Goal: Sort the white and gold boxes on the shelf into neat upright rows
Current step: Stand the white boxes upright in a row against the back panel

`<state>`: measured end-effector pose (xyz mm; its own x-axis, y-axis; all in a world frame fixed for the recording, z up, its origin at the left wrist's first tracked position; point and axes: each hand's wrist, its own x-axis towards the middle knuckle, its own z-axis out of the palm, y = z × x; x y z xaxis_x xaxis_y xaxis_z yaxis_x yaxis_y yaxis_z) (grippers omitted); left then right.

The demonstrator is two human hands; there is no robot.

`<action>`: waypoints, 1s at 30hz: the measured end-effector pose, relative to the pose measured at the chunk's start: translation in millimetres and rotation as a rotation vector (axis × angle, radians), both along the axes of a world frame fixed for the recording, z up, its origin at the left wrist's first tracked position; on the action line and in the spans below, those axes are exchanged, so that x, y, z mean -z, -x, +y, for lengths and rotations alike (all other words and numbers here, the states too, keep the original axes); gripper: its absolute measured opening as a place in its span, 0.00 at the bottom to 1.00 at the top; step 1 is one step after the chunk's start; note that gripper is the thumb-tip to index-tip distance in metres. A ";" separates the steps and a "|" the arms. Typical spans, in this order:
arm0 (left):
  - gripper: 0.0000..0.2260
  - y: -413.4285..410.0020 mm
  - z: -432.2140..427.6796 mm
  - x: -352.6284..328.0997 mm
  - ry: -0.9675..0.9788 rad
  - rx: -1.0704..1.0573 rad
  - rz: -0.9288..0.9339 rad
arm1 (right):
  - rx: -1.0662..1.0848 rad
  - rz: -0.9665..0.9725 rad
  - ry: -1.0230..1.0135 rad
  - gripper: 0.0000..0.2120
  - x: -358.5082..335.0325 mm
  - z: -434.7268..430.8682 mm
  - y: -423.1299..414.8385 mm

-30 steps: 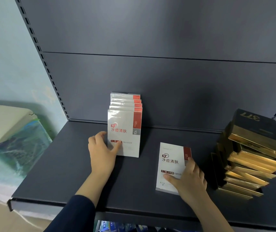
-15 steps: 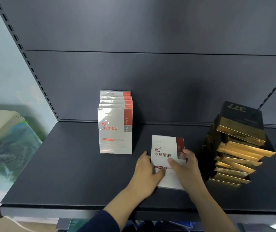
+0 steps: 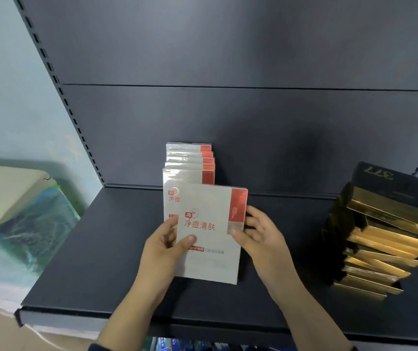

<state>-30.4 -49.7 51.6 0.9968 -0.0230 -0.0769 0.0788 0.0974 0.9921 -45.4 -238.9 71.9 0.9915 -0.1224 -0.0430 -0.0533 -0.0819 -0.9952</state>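
The dark shelf (image 3: 76,274) spans the view under its grey back panel (image 3: 253,122); at its right end the gold boxes (image 3: 380,249) lie flat in a leaning, uneven stack, well apart from both hands and not yet sorted. Left of centre, the row of white boxes (image 3: 189,160) stands upright against the back panel, one behind another.

The loose white box (image 3: 210,224) is what has changed: half a second ago it lay flat on the shelf between the row and the gold stack; now it is raised face-forward just in front of the row, covering most of the front box, slightly askew and offset to the right. Whether its bottom edge touches the shelf cannot be told. Judging from this, it is about to join the row as its new front, and needs squaring to the left first.

The box sits between the two grips: the left grip (image 3: 162,252) holds its left edge, thumb (image 3: 189,240) pressed on the face; the right grip (image 3: 261,236) holds the right edge, thumb on the front corner and fingers curled behind.
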 end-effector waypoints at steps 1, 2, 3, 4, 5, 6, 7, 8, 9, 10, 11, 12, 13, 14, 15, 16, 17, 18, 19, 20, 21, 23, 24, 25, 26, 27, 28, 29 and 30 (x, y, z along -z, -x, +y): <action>0.14 -1.5 9.0 2.4 0.024 -0.048 -0.010 | -0.013 0.005 0.035 0.20 -1.3 5.3 -2.3; 0.14 -3.8 17.4 6.4 0.041 -0.087 -0.017 | -0.017 0.014 0.057 0.22 -1.1 8.8 -4.1; 0.14 -6.3 24.5 10.4 0.050 -0.113 -0.022 | -0.009 0.026 0.068 0.23 0.6 10.5 -5.5; 0.14 -9.1 30.1 15.5 0.038 -0.130 -0.024 | 0.006 0.039 0.074 0.23 3.2 11.1 -6.6; 0.14 -11.8 33.5 19.8 0.031 -0.137 -0.025 | 0.023 0.052 0.077 0.22 6.3 10.7 -6.9; 0.14 -15.1 35.3 25.3 0.024 -0.141 -0.023 | 0.037 0.066 0.078 0.21 9.1 10.2 -6.8; 0.15 -18.4 34.9 29.4 0.029 -0.139 -0.021 | 0.048 0.080 0.080 0.20 11.4 9.2 -6.4; 0.15 -22.4 34.0 34.1 0.020 -0.140 -0.017 | 0.055 0.095 0.084 0.18 12.9 8.3 -6.1; 0.15 -26.4 31.8 37.6 0.002 -0.141 -0.014 | 0.059 0.109 0.089 0.17 13.9 7.2 -5.9; 0.15 -31.3 29.8 41.5 -0.038 -0.152 -0.017 | 0.061 0.118 0.096 0.15 14.4 5.7 -5.7; 0.15 -36.3 28.1 45.0 -0.092 -0.174 -0.024 | 0.065 0.124 0.103 0.15 14.9 3.9 -5.6; 0.16 -41.0 26.9 47.5 -0.164 -0.208 -0.034 | 0.075 0.130 0.111 0.14 15.8 1.4 -5.4; 0.16 -44.6 26.2 49.1 -0.227 -0.244 -0.047 | 0.089 0.139 0.117 0.13 16.6 -1.5 -4.8; 0.18 -47.1 25.4 49.7 -0.268 -0.272 -0.056 | 0.109 0.150 0.120 0.13 17.8 -4.4 -3.6; 0.18 -49.2 25.1 50.4 -0.290 -0.287 -0.062 | 0.130 0.160 0.120 0.12 18.9 -7.5 -1.7; 0.19 -51.2 25.5 51.0 -0.309 -0.288 -0.063 | 0.148 0.168 0.115 0.12 19.6 -10.4 0.4; 0.19 -52.6 25.9 50.6 -0.326 -0.283 -0.072 | 0.157 0.174 0.111 0.12 20.2 -13.1 2.8; 0.19 -54.0 26.9 51.1 -0.349 -0.281 -0.084 | 0.154 0.181 0.114 0.11 20.3 -15.2 5.1; 0.19 -55.2 27.3 50.9 -0.379 -0.283 -0.106 | 0.144 0.188 0.125 0.10 20.3 -17.1 7.1; 0.19 -56.4 27.6 49.7 -0.419 -0.297 -0.132 | 0.131 0.195 0.140 0.09 20.4 -18.7 8.8; 0.18 -57.4 27.1 48.0 -0.460 -0.310 -0.161 | 0.118 0.201 0.154 0.08 20.5 -20.3 10.4; 0.18 -59.7 25.3 44.7 -0.518 -0.313 -0.219 | 0.103 0.216 0.190 0.08 20.6 -23.5 12.7; 0.18 -60.3 24.6 43.2 -0.533 -0.312 -0.245 | 0.092 0.225 0.207 0.08 20.1 -24.1 13.6; 0.17 -61.0 24.0 41.8 -0.540 -0.310 -0.271 | 0.085 0.234 0.222 0.08 19.7 -24.7 14.5; 0.17 -62.1 22.4 39.9 -0.547 -0.305 -0.291 | 0.086 0.239 0.234 0.09 19.3 -25.4 15.2; 0.16 -63.6 21.2 39.1 -0.547 -0.304 -0.299 | 0.088 0.241 0.243 0.09 18.8 -26.3 15.4; 0.15 -65.4 20.1 39.2 -0.546 -0.308 -0.296 | 0.090 0.239 0.248 0.09 18.7 -27.3 15.1; 0.15 -65.8 18.4 38.2 -0.538 -0.310 -0.291 | 0.091 0.241 0.250 0.09 18.4 -28.7 15.1; 0.14 -65.7 17.7 37.4 -0.536 -0.311 -0.278 | 0.089 0.245 0.251 0.09 18.1 -30.3 15.1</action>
<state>35.2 -32.0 14.2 0.9350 0.2380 0.2629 -0.1386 -0.4371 0.8887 -60.6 -269.2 53.8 0.9406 -0.2443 -0.2358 -0.3056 -0.3063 -0.9015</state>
